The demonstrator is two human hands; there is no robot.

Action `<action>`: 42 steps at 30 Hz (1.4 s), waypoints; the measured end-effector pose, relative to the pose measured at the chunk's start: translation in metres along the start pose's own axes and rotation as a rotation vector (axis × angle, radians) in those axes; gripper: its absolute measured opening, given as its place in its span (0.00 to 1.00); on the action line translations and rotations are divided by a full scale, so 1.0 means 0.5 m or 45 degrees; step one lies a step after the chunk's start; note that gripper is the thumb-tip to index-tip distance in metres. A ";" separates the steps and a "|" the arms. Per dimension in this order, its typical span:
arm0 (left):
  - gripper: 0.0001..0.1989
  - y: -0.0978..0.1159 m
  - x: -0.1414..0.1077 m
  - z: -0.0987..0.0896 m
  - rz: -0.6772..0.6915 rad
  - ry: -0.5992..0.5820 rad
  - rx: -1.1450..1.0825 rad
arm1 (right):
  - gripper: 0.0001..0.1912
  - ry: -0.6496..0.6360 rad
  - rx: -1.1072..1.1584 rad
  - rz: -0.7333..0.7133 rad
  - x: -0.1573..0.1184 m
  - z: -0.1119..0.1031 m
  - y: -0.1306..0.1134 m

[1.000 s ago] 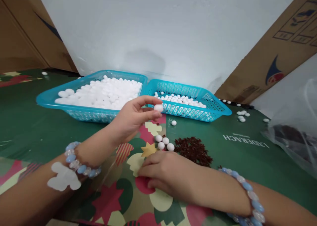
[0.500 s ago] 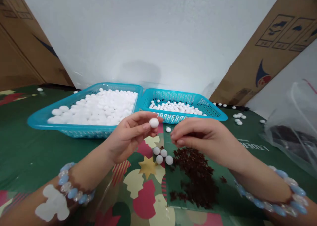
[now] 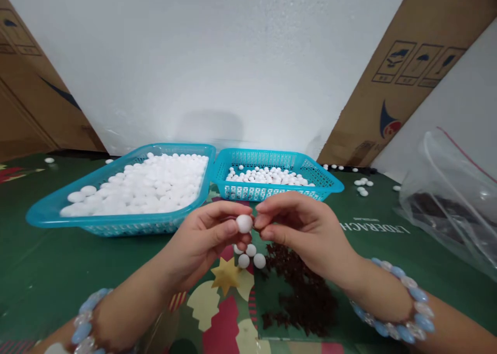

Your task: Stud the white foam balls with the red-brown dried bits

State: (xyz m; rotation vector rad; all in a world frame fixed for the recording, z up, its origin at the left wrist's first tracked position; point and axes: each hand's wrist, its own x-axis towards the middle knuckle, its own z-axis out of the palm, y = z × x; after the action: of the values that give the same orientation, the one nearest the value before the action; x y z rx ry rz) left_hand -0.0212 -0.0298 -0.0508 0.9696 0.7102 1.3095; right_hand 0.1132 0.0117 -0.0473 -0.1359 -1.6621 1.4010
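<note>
A white ball is pinched between the thumb and fingers of my left hand. Right beside it, the fingertips of my right hand are pressed together at the ball's right side; whatever they hold is too small to make out. Several loose white balls lie on the green patterned cover below my hands. A pile of dark reddish-brown small pieces is spread under and in front of my right hand.
A blue basket heaped with white balls stands at the left. Behind my hands is a smaller blue basket with smaller white balls. A clear plastic bag with dark contents lies at the right. Cardboard and a white panel stand behind.
My right hand has come over to the left, and its fingertips now meet the ball in my left hand. The view has shifted slightly, so the baskets appear lower and further left.
</note>
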 end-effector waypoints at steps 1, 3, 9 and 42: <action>0.05 -0.001 -0.001 0.001 0.008 -0.004 -0.012 | 0.15 0.006 0.009 -0.003 0.000 0.001 0.000; 0.04 -0.003 -0.003 0.003 0.026 -0.005 -0.027 | 0.15 0.003 0.023 0.003 0.001 0.002 -0.002; 0.02 0.001 -0.004 0.010 0.049 0.026 0.045 | 0.13 -0.007 0.103 0.043 0.001 0.007 -0.008; 0.07 0.010 -0.031 0.013 0.499 -0.074 0.892 | 0.17 -0.277 -0.073 -0.046 -0.015 -0.003 -0.011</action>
State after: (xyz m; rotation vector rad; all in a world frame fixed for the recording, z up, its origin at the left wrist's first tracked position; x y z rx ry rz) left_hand -0.0203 -0.0461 -0.0449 1.7736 0.9955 1.3790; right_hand 0.1209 0.0061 -0.0473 0.0147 -1.8745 1.3809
